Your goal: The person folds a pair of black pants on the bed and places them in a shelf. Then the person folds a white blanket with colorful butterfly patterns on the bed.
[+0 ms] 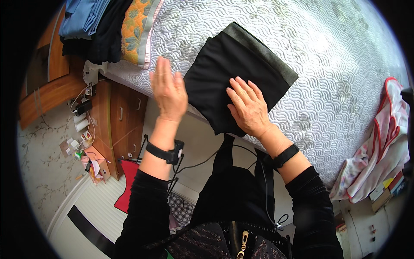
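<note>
A folded black garment (213,68) with a dark grey band (258,48) along its far right side lies on a white quilted bedspread (323,106). Its near corner hangs slightly past the bed's edge. My right hand (247,105) rests flat on the black cloth, fingers slightly spread, gripping nothing. To the left of the garment is my left hand (168,90), a bit blurred and empty, its thumb apart from the fingers and near the cloth's left corner. Whether that hand touches the garment is hard to tell.
Folded blue clothes (82,19) and dark clothes (105,39) are stacked at the upper left beside an orange patterned quilted textile (134,35). A wooden cabinet (124,113) stands left of the bed. A red-edged blanket (378,152) lies at right. A thin cable (200,162) loops near my legs.
</note>
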The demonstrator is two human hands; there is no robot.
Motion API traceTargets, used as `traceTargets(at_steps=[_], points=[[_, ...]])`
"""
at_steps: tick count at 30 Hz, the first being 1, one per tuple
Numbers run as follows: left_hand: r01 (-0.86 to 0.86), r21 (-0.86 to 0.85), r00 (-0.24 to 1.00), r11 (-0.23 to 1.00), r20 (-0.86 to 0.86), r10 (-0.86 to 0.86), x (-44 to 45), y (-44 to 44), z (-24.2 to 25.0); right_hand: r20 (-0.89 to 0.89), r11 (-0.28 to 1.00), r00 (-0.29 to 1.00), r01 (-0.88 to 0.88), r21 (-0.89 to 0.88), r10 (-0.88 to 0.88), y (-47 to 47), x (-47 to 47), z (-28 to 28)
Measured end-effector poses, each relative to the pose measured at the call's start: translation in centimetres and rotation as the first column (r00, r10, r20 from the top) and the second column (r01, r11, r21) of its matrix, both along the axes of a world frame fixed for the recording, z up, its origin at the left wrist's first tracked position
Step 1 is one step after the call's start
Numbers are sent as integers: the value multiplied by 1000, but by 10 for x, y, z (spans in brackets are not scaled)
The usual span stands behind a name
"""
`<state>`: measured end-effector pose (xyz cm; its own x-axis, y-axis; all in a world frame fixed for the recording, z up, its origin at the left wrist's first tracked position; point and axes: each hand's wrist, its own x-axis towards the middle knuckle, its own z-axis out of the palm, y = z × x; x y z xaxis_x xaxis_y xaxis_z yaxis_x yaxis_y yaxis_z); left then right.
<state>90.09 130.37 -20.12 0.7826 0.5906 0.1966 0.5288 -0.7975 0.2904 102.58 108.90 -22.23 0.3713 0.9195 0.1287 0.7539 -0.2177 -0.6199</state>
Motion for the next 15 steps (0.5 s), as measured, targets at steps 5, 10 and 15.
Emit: traceTargets(at_steps=[5,10,15], points=[[152,-15,968,988,-197,-152,35,-45,-48,182,993,980,-59,-104,77,35,34,-16],[68,-7,966,998,-248,-68,27,-34,-58,386,959,905,247,-138,-177,32,49,-35],[56,-74,953,996,-293,-76,30,-31,-49,471,815,782,545,-197,-409,-12,55,-41]])
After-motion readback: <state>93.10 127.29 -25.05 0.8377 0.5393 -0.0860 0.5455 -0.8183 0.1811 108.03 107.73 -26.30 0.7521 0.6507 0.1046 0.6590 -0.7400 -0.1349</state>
